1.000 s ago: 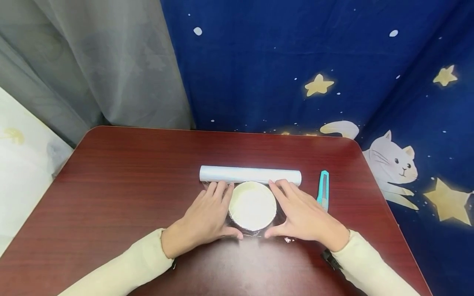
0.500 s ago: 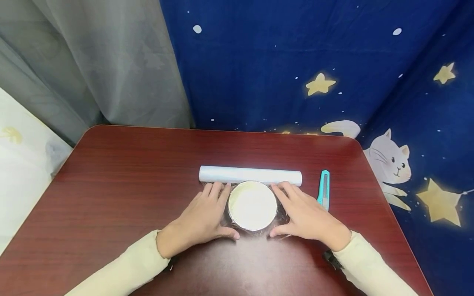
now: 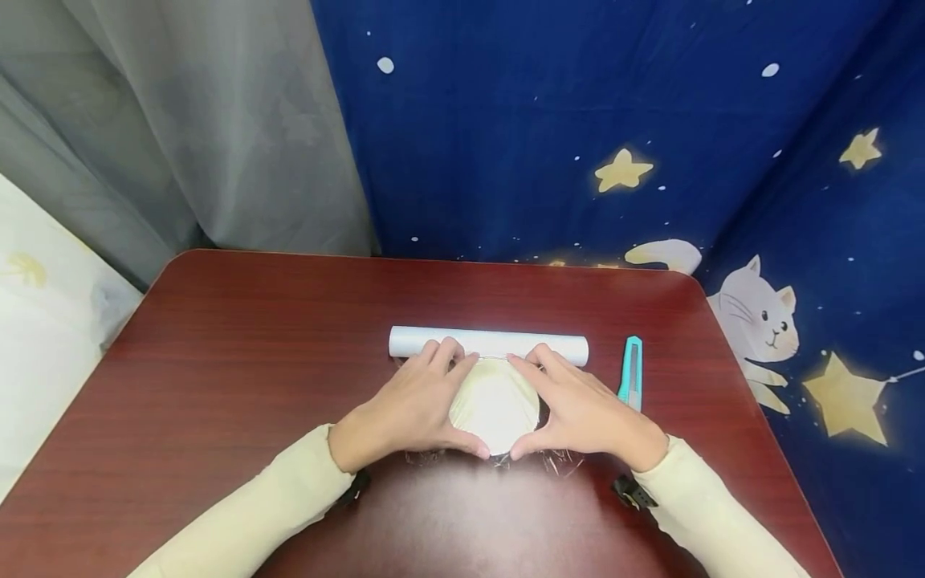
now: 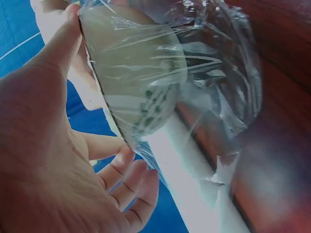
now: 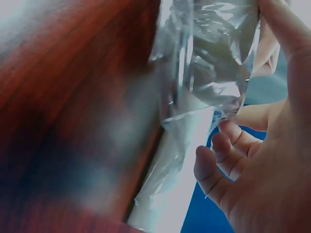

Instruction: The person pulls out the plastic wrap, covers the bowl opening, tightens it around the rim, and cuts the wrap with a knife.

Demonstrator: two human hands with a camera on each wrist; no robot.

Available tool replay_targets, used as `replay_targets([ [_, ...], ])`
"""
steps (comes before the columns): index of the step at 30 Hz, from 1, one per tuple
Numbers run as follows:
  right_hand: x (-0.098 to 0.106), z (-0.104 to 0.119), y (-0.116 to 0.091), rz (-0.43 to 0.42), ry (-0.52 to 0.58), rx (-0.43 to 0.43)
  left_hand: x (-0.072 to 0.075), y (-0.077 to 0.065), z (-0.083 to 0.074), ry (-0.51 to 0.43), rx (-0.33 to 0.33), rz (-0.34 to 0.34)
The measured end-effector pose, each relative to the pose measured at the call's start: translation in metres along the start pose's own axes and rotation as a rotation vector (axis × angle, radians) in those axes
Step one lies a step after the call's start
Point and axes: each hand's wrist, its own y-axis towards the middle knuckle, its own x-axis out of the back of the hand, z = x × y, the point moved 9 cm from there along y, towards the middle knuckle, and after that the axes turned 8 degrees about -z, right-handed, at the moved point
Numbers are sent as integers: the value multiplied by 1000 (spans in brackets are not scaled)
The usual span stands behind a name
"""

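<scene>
A round, pale bowl (image 3: 495, 411) with a green checked patch on its side stands on the table, its top and sides covered by clear plastic wrap (image 4: 218, 73). My left hand (image 3: 419, 405) curves round the bowl's left side, thumb and index finger at the rim. On the other side my right hand (image 3: 588, 408) does the same, its thumb close to the left thumb at the near edge. In both wrist views the remaining fingers are bent beside the bowl. Loose wrap hangs crumpled below the rim and spreads over the tabletop.
Just behind the bowl lies a white roll of plastic wrap (image 3: 499, 343). A turquoise box cutter (image 3: 632, 371) lies to the right, by my right hand. The dark red wooden table (image 3: 260, 337) ends at curtains (image 3: 506, 160) at the back.
Both hands have moved inward round the bowl; thumbs and index fingers now come closer together over its rim. Crumpled wrap edges show at its near side. Roll and cutter have stayed put.
</scene>
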Motion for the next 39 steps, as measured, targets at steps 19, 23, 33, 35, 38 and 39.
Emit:
replay_targets([
  [19,-8,-9,-12,-51,-25,-35,-12,-15,4,-7,51,-73],
  [23,-9,-7,-11,-63,-62,-39,-11,-16,1,17,69,-108],
  [33,-11,-4,-10,-106,-97,-11,-14,-18,-2,47,95,-188],
  [35,-11,-4,-11,-112,-108,8,-14,-19,-2,35,88,-199],
  [38,-10,-4,-14,-120,-124,25,-14,-23,-3,16,85,-206],
  [39,-10,-4,-15,-120,-129,26,-14,-24,-3,14,88,-204],
])
